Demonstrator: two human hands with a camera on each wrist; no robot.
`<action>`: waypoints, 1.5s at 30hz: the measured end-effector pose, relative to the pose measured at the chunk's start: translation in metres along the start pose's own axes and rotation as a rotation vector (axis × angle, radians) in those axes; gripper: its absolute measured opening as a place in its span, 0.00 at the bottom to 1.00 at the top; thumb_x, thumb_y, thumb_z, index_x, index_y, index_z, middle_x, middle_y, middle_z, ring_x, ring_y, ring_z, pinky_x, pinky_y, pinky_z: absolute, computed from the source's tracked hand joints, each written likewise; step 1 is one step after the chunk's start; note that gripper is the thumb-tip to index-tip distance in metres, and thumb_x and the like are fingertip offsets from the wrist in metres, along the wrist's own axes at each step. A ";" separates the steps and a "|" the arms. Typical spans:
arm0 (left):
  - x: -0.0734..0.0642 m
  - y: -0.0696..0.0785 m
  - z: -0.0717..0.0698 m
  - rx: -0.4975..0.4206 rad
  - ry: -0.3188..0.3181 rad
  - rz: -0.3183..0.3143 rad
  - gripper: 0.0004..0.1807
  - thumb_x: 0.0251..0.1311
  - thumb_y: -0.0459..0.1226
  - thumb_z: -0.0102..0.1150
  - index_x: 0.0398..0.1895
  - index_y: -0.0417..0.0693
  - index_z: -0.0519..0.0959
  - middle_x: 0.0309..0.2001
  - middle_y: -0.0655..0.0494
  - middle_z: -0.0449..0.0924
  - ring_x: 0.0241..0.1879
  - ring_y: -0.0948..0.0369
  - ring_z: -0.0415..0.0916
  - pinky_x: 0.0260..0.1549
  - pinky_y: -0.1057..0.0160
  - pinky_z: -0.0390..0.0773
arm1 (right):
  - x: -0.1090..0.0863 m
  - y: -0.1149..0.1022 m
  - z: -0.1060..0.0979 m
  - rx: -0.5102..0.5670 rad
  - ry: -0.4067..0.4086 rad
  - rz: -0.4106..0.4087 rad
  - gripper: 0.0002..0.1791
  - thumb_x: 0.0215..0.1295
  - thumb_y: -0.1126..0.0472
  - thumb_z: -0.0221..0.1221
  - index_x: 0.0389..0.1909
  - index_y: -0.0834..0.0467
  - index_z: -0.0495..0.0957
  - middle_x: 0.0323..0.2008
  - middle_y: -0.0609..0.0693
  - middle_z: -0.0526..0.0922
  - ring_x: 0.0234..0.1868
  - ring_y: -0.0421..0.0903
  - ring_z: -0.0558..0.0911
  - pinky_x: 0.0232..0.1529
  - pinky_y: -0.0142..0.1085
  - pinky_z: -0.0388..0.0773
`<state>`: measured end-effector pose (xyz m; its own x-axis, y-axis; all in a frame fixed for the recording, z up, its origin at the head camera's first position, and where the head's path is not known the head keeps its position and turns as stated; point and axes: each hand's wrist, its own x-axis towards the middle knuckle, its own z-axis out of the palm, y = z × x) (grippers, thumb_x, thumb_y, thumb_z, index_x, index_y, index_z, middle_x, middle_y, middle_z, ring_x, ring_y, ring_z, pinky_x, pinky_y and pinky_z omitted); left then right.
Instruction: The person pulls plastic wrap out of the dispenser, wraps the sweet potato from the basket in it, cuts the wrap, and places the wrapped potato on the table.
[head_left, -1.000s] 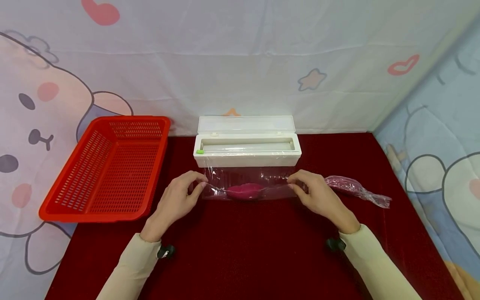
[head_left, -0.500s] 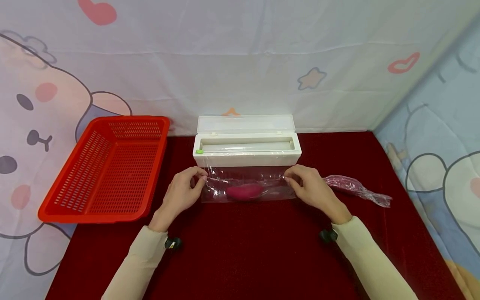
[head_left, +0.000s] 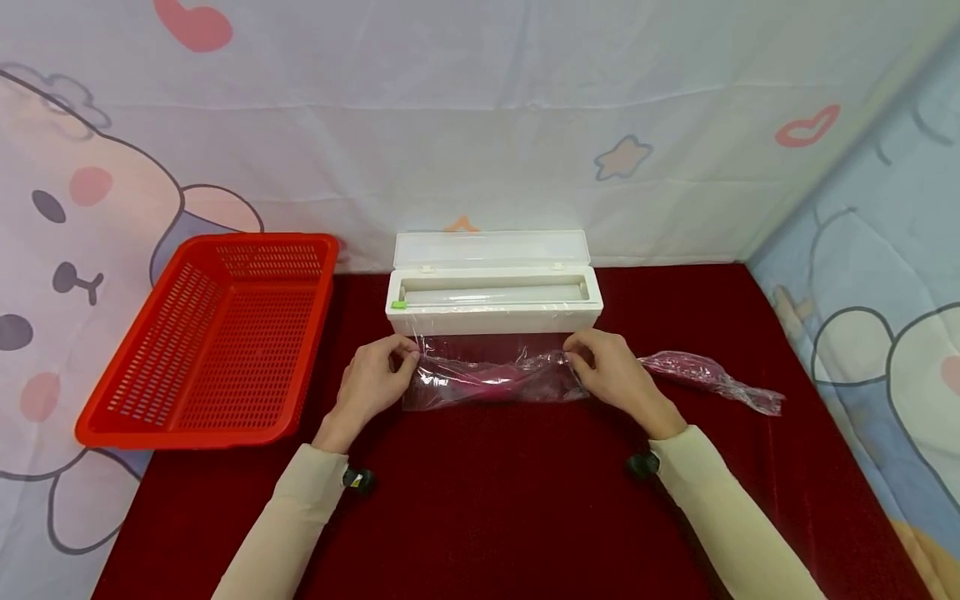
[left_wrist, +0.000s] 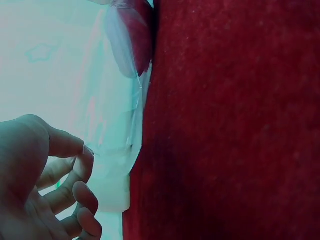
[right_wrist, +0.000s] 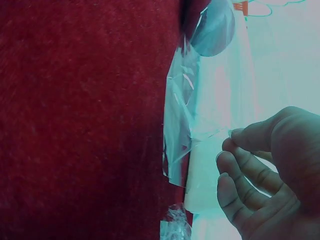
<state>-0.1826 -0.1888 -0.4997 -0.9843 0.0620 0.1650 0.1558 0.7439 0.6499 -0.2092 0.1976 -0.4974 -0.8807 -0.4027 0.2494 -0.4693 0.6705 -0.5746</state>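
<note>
In the head view, a sheet of cling film stretches toward me from a white cling film dispenser. Under the film lies a magenta, rounded oblong item; I cannot tell its kind. My left hand pinches the film's edge between thumb and forefinger, left of the item. On the other side my right hand pinches the same edge likewise. Both wrist views show the film hanging from the fingertips, with the rounded item behind or inside it.
A red plastic basket stands on the left of the dark red cloth. At the right lies a similar pink item wrapped in film, its end twisted. The dispenser's lid is raised, with a green slider at its left.
Both hands have moved slightly away from me and closer together, carrying the film's edge. The film now lies folded over the magenta item and looks more crumpled.
</note>
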 end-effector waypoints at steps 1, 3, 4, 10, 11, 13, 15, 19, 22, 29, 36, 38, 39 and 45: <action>0.000 0.000 0.001 0.002 -0.003 -0.013 0.06 0.71 0.40 0.64 0.43 0.53 0.88 0.35 0.57 0.87 0.26 0.60 0.73 0.22 0.59 0.71 | 0.000 0.000 0.001 0.005 -0.005 0.008 0.05 0.70 0.70 0.66 0.44 0.62 0.86 0.35 0.52 0.87 0.32 0.43 0.82 0.36 0.39 0.81; -0.001 0.000 0.003 0.009 -0.007 -0.038 0.06 0.70 0.41 0.64 0.43 0.53 0.87 0.35 0.57 0.87 0.26 0.60 0.73 0.22 0.58 0.72 | 0.001 0.001 0.003 0.013 -0.017 0.024 0.05 0.70 0.70 0.66 0.44 0.63 0.86 0.34 0.52 0.88 0.32 0.43 0.83 0.35 0.39 0.82; -0.001 0.000 0.004 0.014 -0.010 -0.049 0.06 0.70 0.42 0.64 0.43 0.53 0.87 0.35 0.57 0.87 0.26 0.60 0.73 0.23 0.58 0.72 | 0.001 0.001 0.004 0.012 -0.024 0.033 0.05 0.70 0.69 0.66 0.44 0.63 0.86 0.34 0.52 0.88 0.32 0.43 0.83 0.35 0.39 0.82; -0.002 -0.002 0.009 0.033 -0.017 -0.093 0.05 0.66 0.43 0.66 0.40 0.53 0.86 0.37 0.57 0.88 0.29 0.59 0.78 0.28 0.57 0.77 | 0.002 0.004 0.009 -0.014 -0.061 0.081 0.04 0.70 0.68 0.65 0.42 0.62 0.86 0.32 0.49 0.87 0.31 0.42 0.82 0.34 0.37 0.80; -0.002 -0.003 0.010 0.037 -0.016 -0.101 0.05 0.66 0.43 0.67 0.39 0.54 0.85 0.37 0.57 0.88 0.30 0.59 0.80 0.28 0.56 0.78 | 0.002 0.005 0.009 -0.018 -0.066 0.085 0.04 0.69 0.68 0.65 0.42 0.62 0.86 0.31 0.49 0.87 0.30 0.41 0.82 0.33 0.37 0.80; -0.001 -0.004 0.011 0.043 -0.013 -0.114 0.05 0.65 0.42 0.67 0.39 0.53 0.84 0.36 0.57 0.88 0.33 0.57 0.82 0.30 0.54 0.79 | 0.003 0.006 0.011 -0.026 -0.073 0.097 0.04 0.69 0.67 0.65 0.41 0.62 0.87 0.30 0.48 0.87 0.30 0.41 0.81 0.33 0.37 0.79; 0.000 -0.005 0.012 0.045 -0.011 -0.130 0.06 0.64 0.42 0.69 0.39 0.53 0.83 0.35 0.57 0.88 0.35 0.56 0.83 0.31 0.53 0.79 | 0.003 0.008 0.012 -0.031 -0.077 0.103 0.04 0.68 0.68 0.65 0.41 0.61 0.87 0.29 0.48 0.87 0.29 0.41 0.81 0.32 0.37 0.79; 0.002 -0.007 0.014 0.038 -0.015 -0.153 0.09 0.63 0.43 0.70 0.40 0.51 0.82 0.35 0.56 0.88 0.35 0.54 0.84 0.33 0.52 0.80 | 0.002 0.010 0.014 -0.036 -0.073 0.127 0.03 0.65 0.68 0.65 0.38 0.60 0.85 0.28 0.48 0.86 0.28 0.42 0.81 0.32 0.37 0.79; 0.004 -0.009 0.016 0.035 -0.023 -0.168 0.11 0.63 0.43 0.71 0.41 0.49 0.81 0.35 0.55 0.88 0.35 0.54 0.84 0.33 0.53 0.79 | 0.003 0.011 0.015 -0.045 -0.071 0.143 0.02 0.64 0.68 0.66 0.35 0.59 0.83 0.27 0.48 0.86 0.28 0.42 0.81 0.32 0.37 0.79; 0.006 -0.013 0.016 0.025 -0.046 -0.200 0.14 0.64 0.42 0.72 0.44 0.47 0.80 0.37 0.53 0.89 0.35 0.54 0.84 0.33 0.55 0.78 | 0.005 0.010 0.017 -0.043 -0.070 0.184 0.05 0.64 0.67 0.68 0.33 0.57 0.81 0.26 0.47 0.86 0.27 0.42 0.81 0.32 0.38 0.79; 0.008 -0.013 0.012 0.041 -0.064 -0.233 0.16 0.64 0.45 0.74 0.45 0.47 0.80 0.39 0.52 0.90 0.37 0.53 0.84 0.33 0.56 0.77 | 0.005 0.011 0.017 -0.056 -0.066 0.202 0.07 0.65 0.64 0.70 0.33 0.57 0.79 0.24 0.47 0.84 0.24 0.41 0.79 0.28 0.37 0.76; 0.008 -0.014 0.012 0.045 -0.070 -0.243 0.16 0.65 0.46 0.74 0.45 0.46 0.80 0.39 0.51 0.90 0.37 0.53 0.83 0.32 0.57 0.76 | 0.004 0.012 0.017 -0.074 -0.052 0.210 0.08 0.65 0.63 0.71 0.33 0.56 0.79 0.24 0.47 0.84 0.24 0.42 0.78 0.28 0.37 0.75; 0.008 -0.015 0.012 0.047 -0.072 -0.248 0.16 0.65 0.46 0.74 0.44 0.46 0.80 0.39 0.51 0.90 0.36 0.53 0.83 0.31 0.58 0.75 | 0.004 0.012 0.016 -0.084 -0.043 0.212 0.09 0.65 0.62 0.72 0.33 0.56 0.79 0.25 0.47 0.84 0.25 0.42 0.78 0.28 0.37 0.75; 0.009 -0.019 0.011 0.044 -0.081 -0.271 0.17 0.64 0.47 0.75 0.43 0.46 0.81 0.37 0.51 0.89 0.35 0.54 0.81 0.31 0.59 0.73 | 0.002 0.013 0.015 -0.099 -0.017 0.215 0.11 0.65 0.59 0.74 0.32 0.55 0.79 0.26 0.47 0.84 0.27 0.43 0.79 0.29 0.38 0.75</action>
<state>-0.1952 -0.1948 -0.5190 -0.9932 -0.0917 -0.0715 -0.1163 0.7684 0.6293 -0.2167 0.1962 -0.5163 -0.9603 -0.2538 0.1154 -0.2754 0.7996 -0.5337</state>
